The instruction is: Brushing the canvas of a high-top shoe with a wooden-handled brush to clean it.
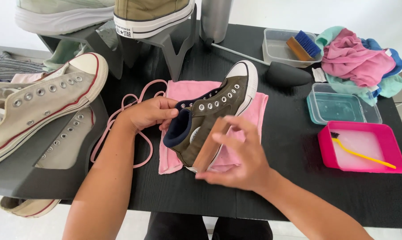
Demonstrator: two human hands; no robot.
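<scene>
Olive high-top sneaker [212, 113] on pink cloth [254, 118], long axis toe far-right, heel near-left. Left hand [150, 113] pinches ankle collar; right hand [241, 162] grips wooden brush [210, 144] against near side.

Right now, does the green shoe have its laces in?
No. The green shoe shows empty eyelets, and pink laces lie loose on the table.

A shoe-cleaning workbench: sneakers on stands [121, 49], brushes [302, 46], cloths [358, 60] and a soapy-water tray [390, 151].
</scene>
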